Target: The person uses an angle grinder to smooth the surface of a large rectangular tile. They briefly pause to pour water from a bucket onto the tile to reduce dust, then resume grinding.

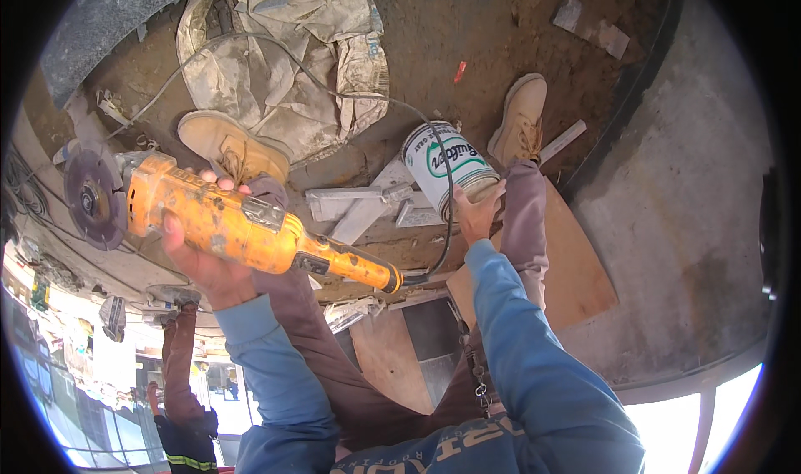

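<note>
My left hand [204, 257] is closed around the body of a yellow angle grinder [229, 224], holding it up on the left. The grinder's cutting disc [93, 199] points to the left, and its handle end with the black cord [430, 265] points right. On the right, my right hand [478, 209] grips the near end of a white paint can [440, 158] with green print. The can lies tilted between my feet, and the cord crosses in front of it. Part of my right hand's fingers is hidden behind the can.
A crumpled, dirty sack [292, 65] lies on the ground ahead. Pale wood strips [359, 211] are by the can, and a wooden board [576, 265] lies right of my leg. Broken pieces [591, 25] lie at the far right. Another person [185, 407] is at the lower left.
</note>
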Available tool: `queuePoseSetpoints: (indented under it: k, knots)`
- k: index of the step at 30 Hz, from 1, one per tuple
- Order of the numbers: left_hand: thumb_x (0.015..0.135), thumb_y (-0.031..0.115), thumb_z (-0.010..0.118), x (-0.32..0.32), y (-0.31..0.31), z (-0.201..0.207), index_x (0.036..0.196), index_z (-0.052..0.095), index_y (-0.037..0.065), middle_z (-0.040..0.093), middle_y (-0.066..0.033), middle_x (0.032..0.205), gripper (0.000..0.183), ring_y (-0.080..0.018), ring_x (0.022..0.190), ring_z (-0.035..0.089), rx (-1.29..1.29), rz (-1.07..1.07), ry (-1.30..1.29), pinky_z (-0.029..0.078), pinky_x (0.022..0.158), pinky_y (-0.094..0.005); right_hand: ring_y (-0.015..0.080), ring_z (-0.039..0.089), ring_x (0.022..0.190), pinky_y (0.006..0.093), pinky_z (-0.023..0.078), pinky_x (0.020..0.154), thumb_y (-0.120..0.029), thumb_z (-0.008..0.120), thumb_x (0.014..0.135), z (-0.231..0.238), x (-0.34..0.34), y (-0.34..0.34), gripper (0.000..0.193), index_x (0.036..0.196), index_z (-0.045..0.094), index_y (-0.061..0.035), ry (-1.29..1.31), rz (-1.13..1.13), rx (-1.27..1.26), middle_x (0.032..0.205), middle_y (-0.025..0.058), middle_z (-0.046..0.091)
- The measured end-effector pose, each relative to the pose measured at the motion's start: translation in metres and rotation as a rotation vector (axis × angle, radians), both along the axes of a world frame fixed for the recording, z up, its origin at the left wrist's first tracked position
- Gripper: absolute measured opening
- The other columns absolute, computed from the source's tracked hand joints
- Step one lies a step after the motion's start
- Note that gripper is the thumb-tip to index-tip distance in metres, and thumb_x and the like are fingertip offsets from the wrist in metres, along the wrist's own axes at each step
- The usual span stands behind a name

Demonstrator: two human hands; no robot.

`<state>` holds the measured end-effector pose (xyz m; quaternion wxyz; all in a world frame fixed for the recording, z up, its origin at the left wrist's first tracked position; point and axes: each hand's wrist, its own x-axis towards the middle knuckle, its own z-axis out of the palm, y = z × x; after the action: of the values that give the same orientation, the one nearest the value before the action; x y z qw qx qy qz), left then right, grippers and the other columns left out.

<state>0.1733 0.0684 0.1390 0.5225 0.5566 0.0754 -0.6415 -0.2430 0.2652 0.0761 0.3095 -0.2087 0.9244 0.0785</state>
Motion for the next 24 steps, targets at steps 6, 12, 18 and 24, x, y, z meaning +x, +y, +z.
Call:
queuePoseSetpoints:
  k: [6,12,18,24]
  knots:
    - [0.088,0.047,0.058,-0.005,0.005,0.002,0.134,0.042,0.005,0.052,-0.0125,0.116,0.064,-0.0257,0.105,0.054,-0.014,-0.012,0.010,0.047,0.095,-0.0457,0.0439,0.028,0.142,0.0730,0.025,0.105,-0.075,0.062,0.075,0.013,-0.024,-0.041,0.113,0.158,0.013,-0.0159,-0.196,-0.948,0.061,0.159,0.0133,0.025]
    - [0.088,0.045,0.060,-0.013,0.009,-0.001,0.134,0.044,0.005,0.053,-0.0137,0.117,0.064,-0.0286,0.104,0.056,0.012,-0.004,-0.011,0.047,0.093,-0.0502,0.0440,0.035,0.139,0.0729,0.020,0.106,-0.083,0.054,0.075,0.013,-0.046,-0.033,0.108,0.156,0.022,-0.0184,-0.350,-0.908,0.098,0.158,0.0096,0.030]
    - [0.087,0.046,0.061,-0.022,0.013,-0.004,0.132,0.045,0.006,0.054,-0.0130,0.117,0.063,-0.0286,0.103,0.056,0.012,-0.021,0.034,0.047,0.093,-0.0502,0.0383,0.038,0.137,0.0622,0.026,0.109,-0.074,0.063,0.077,-0.004,-0.045,-0.033,0.105,0.152,0.030,-0.0100,-0.293,-0.938,-0.178,0.156,0.0086,0.034]
    - [0.086,0.046,0.063,-0.017,0.012,0.001,0.132,0.045,0.007,0.054,-0.0122,0.115,0.063,-0.0283,0.103,0.056,0.020,-0.038,-0.008,0.047,0.092,-0.0496,0.0380,0.038,0.136,0.0488,0.035,0.109,-0.067,0.076,0.068,-0.003,-0.008,-0.067,0.116,0.149,0.029,0.0022,0.098,-0.646,0.120,0.149,0.0235,0.034]
